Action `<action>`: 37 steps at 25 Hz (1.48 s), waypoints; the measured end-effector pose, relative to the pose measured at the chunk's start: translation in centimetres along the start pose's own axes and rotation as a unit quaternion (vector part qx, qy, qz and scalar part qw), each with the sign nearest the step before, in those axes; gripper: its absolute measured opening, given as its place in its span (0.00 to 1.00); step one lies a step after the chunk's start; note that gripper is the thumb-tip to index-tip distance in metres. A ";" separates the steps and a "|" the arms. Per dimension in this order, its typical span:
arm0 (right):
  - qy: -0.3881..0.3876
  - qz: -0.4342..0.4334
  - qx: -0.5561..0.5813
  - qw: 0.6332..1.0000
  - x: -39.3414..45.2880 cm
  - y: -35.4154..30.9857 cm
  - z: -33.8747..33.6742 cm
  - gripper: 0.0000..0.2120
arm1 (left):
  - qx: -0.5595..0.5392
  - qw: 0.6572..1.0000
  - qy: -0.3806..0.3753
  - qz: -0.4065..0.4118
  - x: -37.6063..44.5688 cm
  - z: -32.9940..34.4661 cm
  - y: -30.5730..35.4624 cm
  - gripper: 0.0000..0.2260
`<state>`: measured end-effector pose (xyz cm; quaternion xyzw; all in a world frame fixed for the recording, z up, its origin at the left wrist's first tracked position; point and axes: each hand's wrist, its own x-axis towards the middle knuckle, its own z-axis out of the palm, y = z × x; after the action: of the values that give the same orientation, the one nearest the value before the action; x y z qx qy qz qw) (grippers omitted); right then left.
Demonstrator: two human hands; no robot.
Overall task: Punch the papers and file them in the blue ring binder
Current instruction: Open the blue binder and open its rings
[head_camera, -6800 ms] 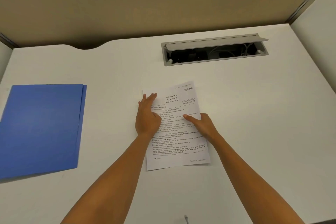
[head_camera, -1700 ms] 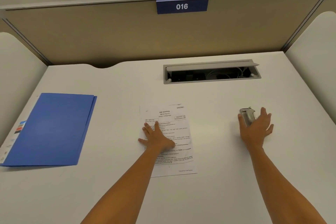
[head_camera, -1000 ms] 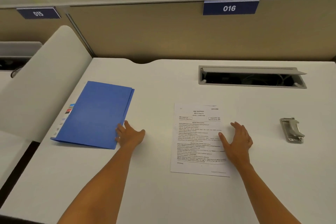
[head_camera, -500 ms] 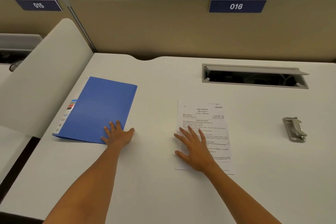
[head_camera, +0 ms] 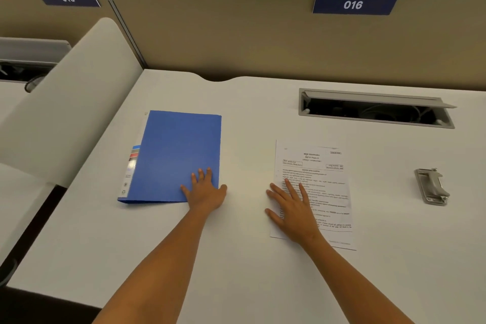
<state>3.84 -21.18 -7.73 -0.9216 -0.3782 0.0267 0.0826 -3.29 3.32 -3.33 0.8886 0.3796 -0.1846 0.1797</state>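
Note:
The blue ring binder [head_camera: 176,155] lies closed on the white desk, left of centre. My left hand [head_camera: 205,191] rests flat on its near right corner, fingers spread. A printed sheet of paper [head_camera: 315,187] lies to the right of the binder. My right hand [head_camera: 292,205] presses flat on the paper's left edge, holding nothing. A grey metal hole punch [head_camera: 432,187] sits alone further right, apart from both hands.
An open grey cable tray [head_camera: 376,109] is set into the desk [head_camera: 247,258] behind the paper. A beige partition with the sign 016 [head_camera: 353,4] closes the back. A curved white divider [head_camera: 71,102] stands on the left.
The binder has slid right and turned squarer to the desk under my left hand. My right hand has stayed flat on the paper's left side. The view has shifted slightly.

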 end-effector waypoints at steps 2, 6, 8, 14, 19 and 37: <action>0.010 0.012 0.005 1.000 -0.5 1.0 -0.1 0.25 | 0.003 1.000 -0.007 0.022 -0.8 0.5 1.6 0.33; 0.025 0.044 0.020 0.999 -1.6 3.6 -0.3 0.24 | 0.057 0.994 -0.019 0.095 -2.3 1.5 4.1 0.34; 0.031 0.066 0.028 0.997 -2.5 5.2 -0.5 0.24 | 0.091 0.985 -0.021 0.143 -3.1 2.2 5.0 0.34; 0.038 0.124 0.037 0.991 -4.7 9.3 -1.2 0.26 | 0.100 0.956 -0.070 0.266 -5.1 3.9 7.4 0.32; 0.045 0.163 0.036 0.985 -5.9 11.6 -1.7 0.26 | 0.155 0.930 -0.063 0.326 -6.4 5.4 9.8 0.33; 0.108 0.116 0.164 0.974 -2.2 6.6 -1.8 0.15 | 0.119 0.902 0.127 0.395 -6.4 5.0 4.3 0.31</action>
<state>7.03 -27.59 -7.15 -0.9304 -0.2485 -0.0019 0.2695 -5.17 -5.60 -3.95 0.9963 -0.0072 -0.0274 0.0811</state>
